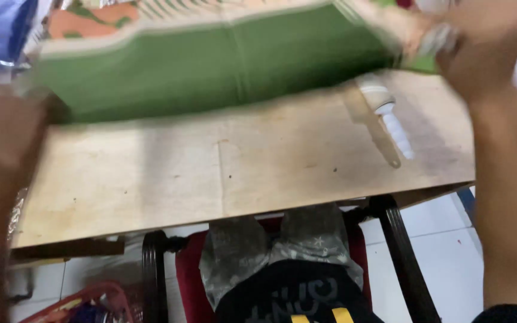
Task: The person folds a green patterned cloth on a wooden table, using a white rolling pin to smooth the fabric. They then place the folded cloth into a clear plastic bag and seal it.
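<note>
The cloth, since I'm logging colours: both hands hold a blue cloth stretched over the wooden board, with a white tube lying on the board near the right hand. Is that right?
Not quite. The cloth is green with a pale border, not blue, as the head view shows. The rest holds: the left hand and right hand hold it over the wooden board, and the white tube lies near the right hand.

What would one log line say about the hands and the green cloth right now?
left hand: grips green cloth edge | right hand: grips other edge | cloth: stretched above wooden board | white bottle: lying on board | image: blurred
</note>
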